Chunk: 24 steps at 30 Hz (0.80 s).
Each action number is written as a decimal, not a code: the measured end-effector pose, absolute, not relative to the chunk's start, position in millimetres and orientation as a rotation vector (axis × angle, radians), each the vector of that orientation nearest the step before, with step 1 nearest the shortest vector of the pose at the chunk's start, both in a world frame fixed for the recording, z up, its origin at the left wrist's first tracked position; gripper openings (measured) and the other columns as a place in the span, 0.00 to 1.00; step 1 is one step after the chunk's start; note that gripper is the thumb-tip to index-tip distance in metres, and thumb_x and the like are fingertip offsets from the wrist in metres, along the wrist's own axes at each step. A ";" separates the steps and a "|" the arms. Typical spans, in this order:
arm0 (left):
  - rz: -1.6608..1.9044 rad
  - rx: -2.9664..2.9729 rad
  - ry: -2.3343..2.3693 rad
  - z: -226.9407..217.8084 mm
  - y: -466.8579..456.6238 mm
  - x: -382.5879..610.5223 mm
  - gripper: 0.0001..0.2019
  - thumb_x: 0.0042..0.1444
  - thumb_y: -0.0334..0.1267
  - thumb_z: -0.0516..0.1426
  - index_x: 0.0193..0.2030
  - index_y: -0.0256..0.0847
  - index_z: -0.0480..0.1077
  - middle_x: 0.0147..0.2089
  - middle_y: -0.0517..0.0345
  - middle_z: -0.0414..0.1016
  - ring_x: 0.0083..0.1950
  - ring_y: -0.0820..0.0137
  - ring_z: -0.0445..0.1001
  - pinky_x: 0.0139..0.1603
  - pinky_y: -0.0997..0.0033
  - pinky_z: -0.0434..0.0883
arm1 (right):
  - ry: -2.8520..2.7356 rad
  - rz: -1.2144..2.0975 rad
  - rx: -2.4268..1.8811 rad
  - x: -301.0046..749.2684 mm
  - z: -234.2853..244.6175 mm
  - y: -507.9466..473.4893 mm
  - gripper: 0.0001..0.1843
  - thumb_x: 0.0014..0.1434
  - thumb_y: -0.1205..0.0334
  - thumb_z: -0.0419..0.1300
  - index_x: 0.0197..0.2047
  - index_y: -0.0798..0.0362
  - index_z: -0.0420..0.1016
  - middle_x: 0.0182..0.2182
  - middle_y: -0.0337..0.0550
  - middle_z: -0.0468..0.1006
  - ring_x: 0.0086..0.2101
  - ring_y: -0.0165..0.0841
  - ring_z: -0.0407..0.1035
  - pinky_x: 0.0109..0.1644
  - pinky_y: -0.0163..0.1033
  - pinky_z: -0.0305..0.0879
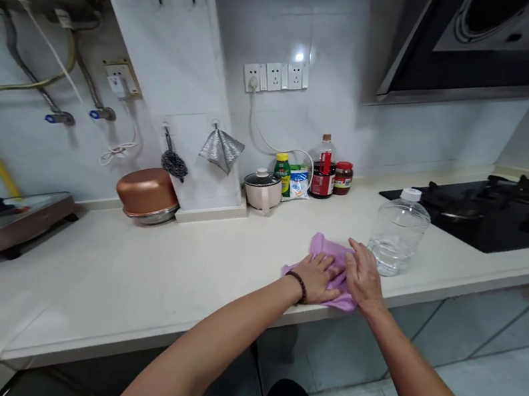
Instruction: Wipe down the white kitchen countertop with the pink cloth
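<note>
A pinkish-purple cloth (321, 245) lies crumpled on the pale countertop, close to its front edge. My left hand (316, 279), with a dark beaded bracelet at the wrist, presses down flat on the cloth, fingers spread. On the cloth's right side is my right hand (363, 275), turned partly on its edge with its fingers stretched out; whether it touches the cloth along its underside is hard to see. Just to the right of that hand stands a clear plastic bottle (398, 230) with a white cap and some clear liquid low in it.
A black gas stove (505, 214) lies beyond the bottle, under a range hood (469, 63). Along the wall stand a small lidded pot (262, 191), several jars and condiment bottles (322, 179), and a copper-coloured pan (148, 191). An electric pan (2, 218) sits far left.
</note>
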<state>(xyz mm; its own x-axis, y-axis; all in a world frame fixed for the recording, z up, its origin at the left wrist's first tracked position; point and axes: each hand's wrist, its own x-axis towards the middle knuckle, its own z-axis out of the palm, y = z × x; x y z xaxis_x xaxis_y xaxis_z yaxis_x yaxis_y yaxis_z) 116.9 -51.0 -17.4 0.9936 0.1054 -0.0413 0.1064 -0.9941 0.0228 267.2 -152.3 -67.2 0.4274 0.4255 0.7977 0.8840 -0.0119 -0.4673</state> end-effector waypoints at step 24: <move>-0.024 2.831 1.460 -2.3 215.7 -90.3 0.37 0.72 0.56 0.40 0.81 0.40 0.49 0.83 0.43 0.48 0.82 0.55 0.48 0.78 0.49 0.50 | -1.133 -0.536 -1.743 275.9 -74.9 -153.7 0.33 0.75 0.37 0.45 0.65 0.53 0.73 0.59 0.57 0.76 0.64 0.53 0.65 0.70 0.65 0.62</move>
